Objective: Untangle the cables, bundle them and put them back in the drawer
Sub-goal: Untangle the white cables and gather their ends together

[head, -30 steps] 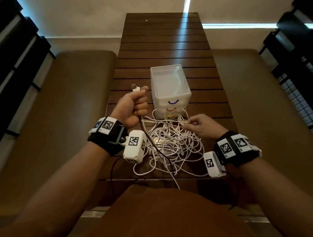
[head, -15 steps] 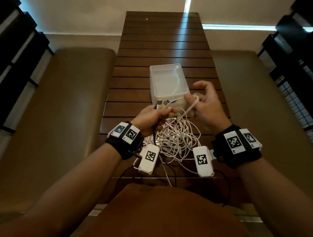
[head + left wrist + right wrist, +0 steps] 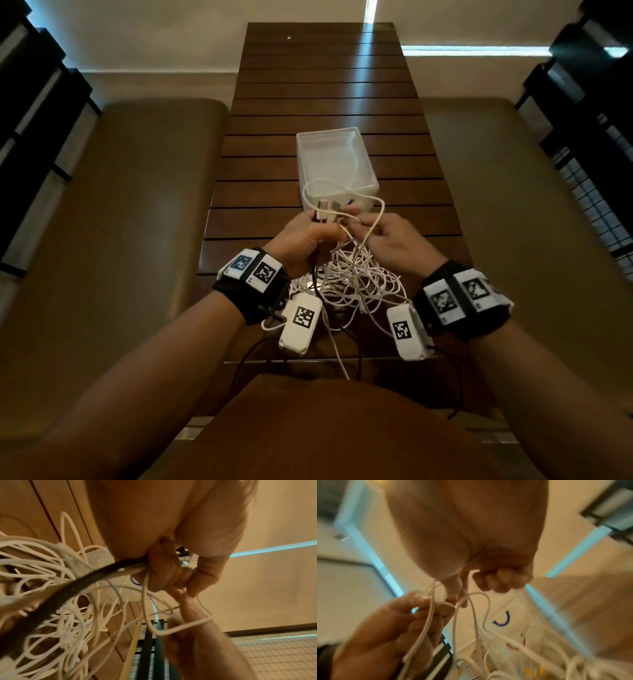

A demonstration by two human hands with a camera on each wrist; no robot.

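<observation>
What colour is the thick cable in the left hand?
Black cable, gripped by the left hand; clearest in the left wrist view.

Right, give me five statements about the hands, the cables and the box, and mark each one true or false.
1. The left hand grips a black cable together with white cables. True.
2. The right hand rests flat on the table. False: it is raised, pinching a white cable.
3. The white cables lie neatly bundled. False: they are a loose tangle.
4. The clear plastic box stands beyond the hands. True.
5. The box sits on the cushion. False: it is on the table.
</observation>
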